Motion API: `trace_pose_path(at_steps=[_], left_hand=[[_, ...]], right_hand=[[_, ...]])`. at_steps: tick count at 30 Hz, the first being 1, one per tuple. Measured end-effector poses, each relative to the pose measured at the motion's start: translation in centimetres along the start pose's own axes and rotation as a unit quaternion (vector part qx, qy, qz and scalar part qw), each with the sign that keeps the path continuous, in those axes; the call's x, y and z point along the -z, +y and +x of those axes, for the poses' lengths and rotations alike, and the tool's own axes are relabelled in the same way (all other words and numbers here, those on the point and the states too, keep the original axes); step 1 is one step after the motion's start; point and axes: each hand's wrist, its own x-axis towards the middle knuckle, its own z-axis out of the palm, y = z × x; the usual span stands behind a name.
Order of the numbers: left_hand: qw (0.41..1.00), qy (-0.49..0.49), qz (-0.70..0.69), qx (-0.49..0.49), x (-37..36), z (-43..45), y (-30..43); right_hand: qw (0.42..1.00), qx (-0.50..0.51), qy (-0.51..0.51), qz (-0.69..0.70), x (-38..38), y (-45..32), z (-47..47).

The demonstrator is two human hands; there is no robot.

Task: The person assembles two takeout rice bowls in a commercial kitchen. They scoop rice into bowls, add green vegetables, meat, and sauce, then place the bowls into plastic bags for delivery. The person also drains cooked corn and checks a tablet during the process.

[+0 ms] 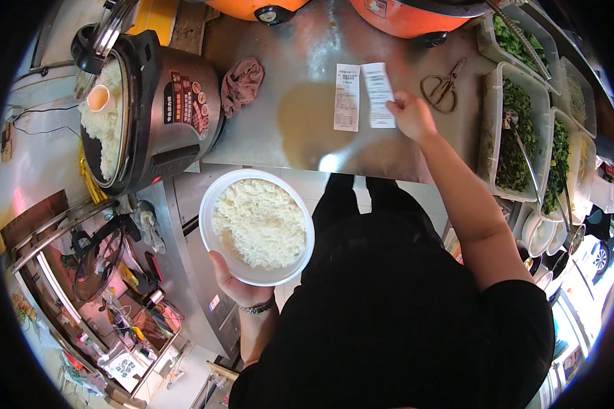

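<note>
My left hand [243,286] holds a round white plastic bowl [308,255] from below, in front of the counter's edge. Cooked white rice [260,223] fills much of it. With thumb and fingers, my right hand [413,116] grips the edge of a printed paper slip [378,97] over the steel counter. A second printed slip [347,98] lies just left of it. Scissors [442,88] with open blades or handles lie beyond my right hand, apart from it. At the left, an open rice cooker [184,117] contains rice and a pale cup [100,97].
A crumpled pinkish cloth [242,84] lies beside the cooker on the steel counter [307,148]. Two orange pots or cookers [404,23] stand at the far edge. Plastic tubs of chopped greens [516,133] with metal utensils line the right side. A fan [100,260] stands lower left.
</note>
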Motion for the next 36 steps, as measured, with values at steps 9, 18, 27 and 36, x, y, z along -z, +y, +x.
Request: trace_pose_path(at_steps=[9,18,27,36], left_hand=[[0.998,0.013,0.022,0.053,0.9,2.9,-1.5],[0.996,-0.004,0.072,0.054,2.7,6.9,-1.1],[0.992,-0.043,0.116,0.037,-0.8,8.9,-2.2],[0.993,-0.047,0.108,0.023,-5.2,5.1,-8.6]], right_hand=[[0.98,0.001,0.171,-0.104,0.9,0.6,-2.7],[0.932,0.058,0.329,-0.141,16.8,10.3,-11.9],[0.902,-0.075,0.183,-0.383,23.8,16.8,-19.2],[0.949,0.049,0.135,-0.281,27.4,17.1,-19.9]])
